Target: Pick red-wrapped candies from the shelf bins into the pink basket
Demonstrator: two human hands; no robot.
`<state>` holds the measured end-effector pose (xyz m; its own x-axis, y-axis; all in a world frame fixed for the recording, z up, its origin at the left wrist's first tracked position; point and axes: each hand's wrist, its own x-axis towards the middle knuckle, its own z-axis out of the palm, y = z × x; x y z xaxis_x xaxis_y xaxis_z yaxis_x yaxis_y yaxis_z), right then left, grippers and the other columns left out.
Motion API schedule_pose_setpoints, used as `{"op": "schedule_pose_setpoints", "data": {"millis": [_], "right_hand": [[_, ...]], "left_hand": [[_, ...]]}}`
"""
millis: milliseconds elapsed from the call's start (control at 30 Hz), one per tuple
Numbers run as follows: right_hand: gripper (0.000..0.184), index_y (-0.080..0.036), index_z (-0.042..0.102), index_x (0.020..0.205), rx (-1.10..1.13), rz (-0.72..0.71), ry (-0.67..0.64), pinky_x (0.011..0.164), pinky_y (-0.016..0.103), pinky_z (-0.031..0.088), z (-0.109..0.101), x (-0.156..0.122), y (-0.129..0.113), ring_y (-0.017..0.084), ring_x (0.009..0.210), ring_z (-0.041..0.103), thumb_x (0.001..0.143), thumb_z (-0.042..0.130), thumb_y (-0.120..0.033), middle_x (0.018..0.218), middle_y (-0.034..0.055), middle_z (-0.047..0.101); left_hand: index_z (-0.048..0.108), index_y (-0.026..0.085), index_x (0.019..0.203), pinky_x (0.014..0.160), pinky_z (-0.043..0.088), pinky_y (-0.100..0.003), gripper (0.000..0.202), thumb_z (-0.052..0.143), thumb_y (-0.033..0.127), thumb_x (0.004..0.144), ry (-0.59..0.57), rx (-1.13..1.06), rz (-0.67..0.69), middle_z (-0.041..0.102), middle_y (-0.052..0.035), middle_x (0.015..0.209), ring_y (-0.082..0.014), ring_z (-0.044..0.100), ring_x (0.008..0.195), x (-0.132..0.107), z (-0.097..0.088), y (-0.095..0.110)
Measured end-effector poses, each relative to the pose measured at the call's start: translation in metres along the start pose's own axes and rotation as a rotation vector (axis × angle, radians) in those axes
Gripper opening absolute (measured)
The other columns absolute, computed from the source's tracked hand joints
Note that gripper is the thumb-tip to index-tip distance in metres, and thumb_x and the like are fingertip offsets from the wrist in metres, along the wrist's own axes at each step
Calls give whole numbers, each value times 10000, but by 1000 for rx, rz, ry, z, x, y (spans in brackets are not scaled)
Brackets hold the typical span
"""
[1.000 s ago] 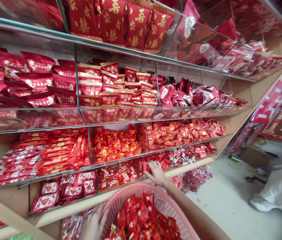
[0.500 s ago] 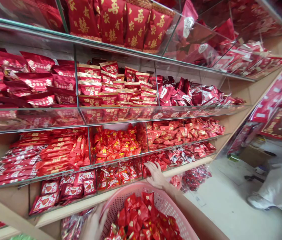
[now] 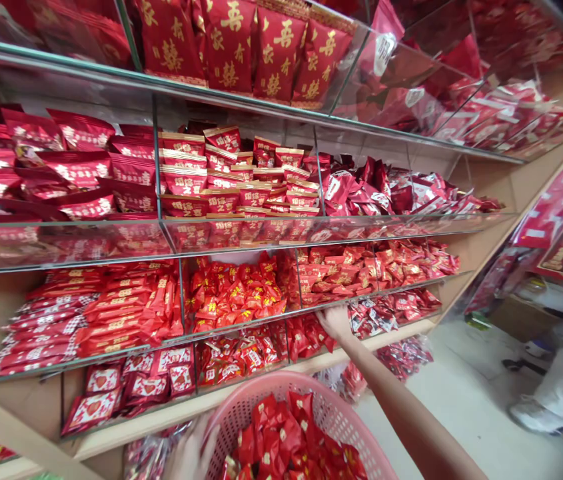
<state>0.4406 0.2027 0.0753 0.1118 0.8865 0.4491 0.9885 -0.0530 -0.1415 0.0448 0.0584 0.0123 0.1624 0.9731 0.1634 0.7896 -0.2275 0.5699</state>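
Observation:
A pink perforated plastic basket (image 3: 356, 420) is in front of me at the bottom of the view, with many small shiny red packets (image 3: 281, 433) inside. At its left rim is my left hand (image 3: 192, 448), blurred, fingers curled against the edge as it holds the basket. My right hand (image 3: 337, 323) reaches over the wooden front rail into the lowest shelf, at a compartment of red wrapped packets (image 3: 306, 335). Its fingertips are hidden in there, so whether they grip a packet does not show.
Glass shelves (image 3: 241, 327) with dividers carry several kinds of red packets. A wooden rail (image 3: 234, 393) runs along the lowest shelf's front. Bagged packets (image 3: 406, 353) lie below it on the right. A person's leg and shoe (image 3: 536, 413) are on the floor at the right.
My right hand has moved right and up, from above the basket's far rim into the lowest shelf compartment. My left hand stays at the basket. The view has shifted slightly.

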Motion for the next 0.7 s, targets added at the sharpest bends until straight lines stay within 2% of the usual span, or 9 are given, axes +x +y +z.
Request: {"op": "schedule_pose_setpoints", "data": {"millis": [167, 367, 500, 700], "right_hand": [[343, -155, 663, 957, 37, -30, -24, 989, 448, 268, 14, 12, 3, 306, 1075, 526, 871, 374, -319, 1013, 165, 668], [374, -177, 635, 1035, 113, -62, 3, 1000, 427, 291, 18, 13, 1, 281, 1113, 505, 871, 326, -307, 1051, 109, 668], [381, -175, 649, 962, 124, -41, -34, 965, 434, 327, 14, 13, 8, 294, 1065, 532, 871, 290, -265, 985, 122, 677], [340, -175, 660, 910, 145, -40, -43, 977, 446, 315, 11, 17, 16, 315, 1091, 510, 875, 354, -319, 1009, 146, 663]], "left_hand": [[601, 252, 1115, 858, 523, -314, 347, 406, 347, 844, 47, -34, -3, 680, -24, 1099, -208, 642, 1004, 1, 7, -8], [592, 253, 1123, 835, 533, -300, 349, 401, 368, 854, 26, -22, 17, 677, -31, 1105, -201, 646, 998, 1, 10, -13], [581, 248, 1141, 876, 513, -290, 356, 391, 363, 864, 31, -18, 29, 666, -30, 1130, -188, 630, 1029, 1, 10, -13], [589, 272, 1133, 860, 521, -279, 343, 401, 355, 859, 36, -18, 14, 672, -7, 1118, -188, 646, 994, 2, 10, -12]]}}
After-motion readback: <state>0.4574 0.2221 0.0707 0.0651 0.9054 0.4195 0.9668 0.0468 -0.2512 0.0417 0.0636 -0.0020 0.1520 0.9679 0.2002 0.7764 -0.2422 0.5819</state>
